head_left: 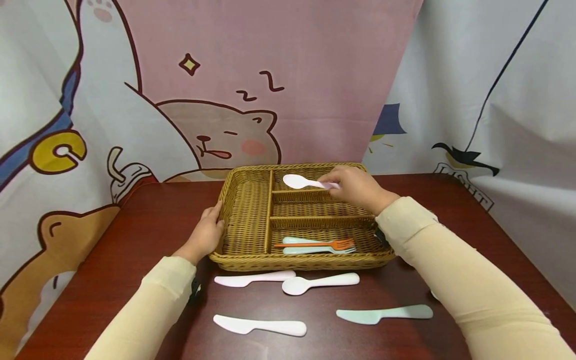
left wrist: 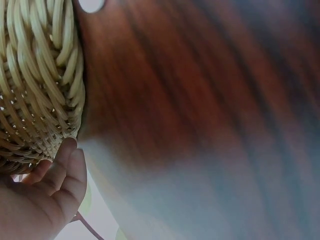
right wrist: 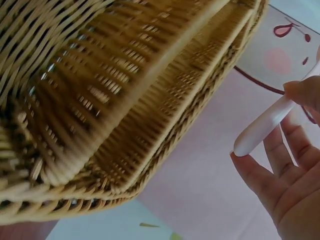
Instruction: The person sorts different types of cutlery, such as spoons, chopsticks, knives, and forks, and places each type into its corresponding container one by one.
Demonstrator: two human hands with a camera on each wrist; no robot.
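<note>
1. Pale pink spoon (head_left: 306, 183): bowl reads almost white, handle pinker.
2. Basket (head_left: 247, 215): golden brown, woven wicker pattern throughout.
3. Orange fork (head_left: 310, 244): solid colour. Pale blue cutlery (head_left: 306, 251) around it, also plain.
4. Knives: one pale pink (head_left: 254, 280), one white (head_left: 258, 325), one mint green (head_left: 384, 314).
5. White spoon (head_left: 320, 283): plain.
6. Surface (head_left: 324, 345): dark red-brown; dark streaks in left wrist view.
7. Sleeves (head_left: 159, 295): plain cream.
8. Backdrop cloth (head_left: 337, 75): pink and white, cartoon print, dark brown outlines. Beige bear (head_left: 225, 120), pink cheek; yellow bell (head_left: 42, 155), blue collar (head_left: 18, 156).
</note>
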